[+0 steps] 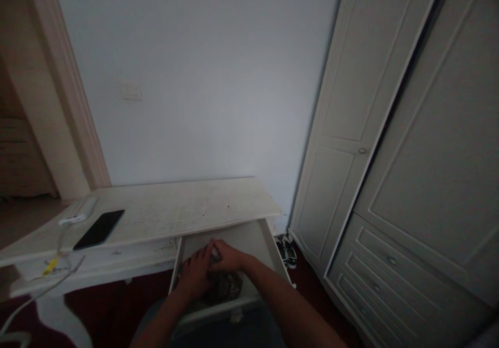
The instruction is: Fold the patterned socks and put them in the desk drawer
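Inside the pulled-out white drawer (pixel 268 239), my left hand (pixel 195 271) and my right hand (pixel 228 257) meet. Their fingers close around a small greyish bundle (pixel 215 255), perhaps cloth, mostly covered by the fingers. Just below the hands lies a dark, patterned, crumpled bundle (pixel 225 288), which looks like fabric; my left hand and wrist hide part of it. Dim light blurs the detail, and I cannot tell whether the two bundles are joined.
On the white desk top (pixel 175 202) lie a black phone (pixel 99 228) and a white power strip (pixel 78 211). A cable with a yellow tag (pixel 49 267) hangs at the left. Dark sneakers (pixel 287 254) stand right of the drawer. A white wardrobe (pixel 351 104) rises at the right.
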A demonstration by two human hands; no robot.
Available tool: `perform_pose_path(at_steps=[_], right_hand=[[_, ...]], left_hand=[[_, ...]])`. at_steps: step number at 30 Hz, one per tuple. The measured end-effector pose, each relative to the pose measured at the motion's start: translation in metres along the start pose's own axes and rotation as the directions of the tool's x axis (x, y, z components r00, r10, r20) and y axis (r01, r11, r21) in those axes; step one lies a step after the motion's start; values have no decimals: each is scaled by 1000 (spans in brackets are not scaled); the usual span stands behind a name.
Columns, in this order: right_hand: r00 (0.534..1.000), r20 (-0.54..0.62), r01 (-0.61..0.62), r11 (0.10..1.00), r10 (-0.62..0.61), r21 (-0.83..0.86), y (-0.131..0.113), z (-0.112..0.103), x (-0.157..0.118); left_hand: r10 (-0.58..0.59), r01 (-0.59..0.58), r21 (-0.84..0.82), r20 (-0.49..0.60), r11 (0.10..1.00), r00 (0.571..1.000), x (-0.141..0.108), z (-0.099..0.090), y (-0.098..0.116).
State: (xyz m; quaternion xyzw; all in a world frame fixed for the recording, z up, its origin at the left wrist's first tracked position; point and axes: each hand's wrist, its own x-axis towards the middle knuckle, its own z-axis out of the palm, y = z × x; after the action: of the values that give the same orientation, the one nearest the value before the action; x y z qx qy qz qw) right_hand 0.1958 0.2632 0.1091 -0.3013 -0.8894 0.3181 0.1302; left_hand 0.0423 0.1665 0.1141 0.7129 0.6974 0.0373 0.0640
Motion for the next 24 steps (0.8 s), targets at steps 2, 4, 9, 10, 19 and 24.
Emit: perform_pose_path(at_steps=[2, 4, 9, 10, 19, 24], right_hand=[[999, -1, -33, 999, 33, -17, 1, -11, -22], [999, 22, -47, 998, 48, -41, -1, -21, -51], [996, 47, -68, 978, 79, -198, -9, -26, -138], [994, 36, -93, 961, 106, -261, -10, -23, -151], [983, -106, -184, 816, 150, -547, -8, 16, -162], [974, -135, -224, 804, 179, -551, 7, 30, -154]], left_hand=[[74, -73, -12, 62, 997, 995, 4, -3, 4], [124, -123, -21, 101, 992, 987, 6, -7, 7], [103, -104, -2, 153, 995, 983, 10, -13, 10], [84, -86, 9, 155, 996, 984, 12, -13, 12], [139, -130, -124, 67, 984, 988, 41, 2, 103], [195, -196, -332, -38, 923, 980, 58, 17, 166]])
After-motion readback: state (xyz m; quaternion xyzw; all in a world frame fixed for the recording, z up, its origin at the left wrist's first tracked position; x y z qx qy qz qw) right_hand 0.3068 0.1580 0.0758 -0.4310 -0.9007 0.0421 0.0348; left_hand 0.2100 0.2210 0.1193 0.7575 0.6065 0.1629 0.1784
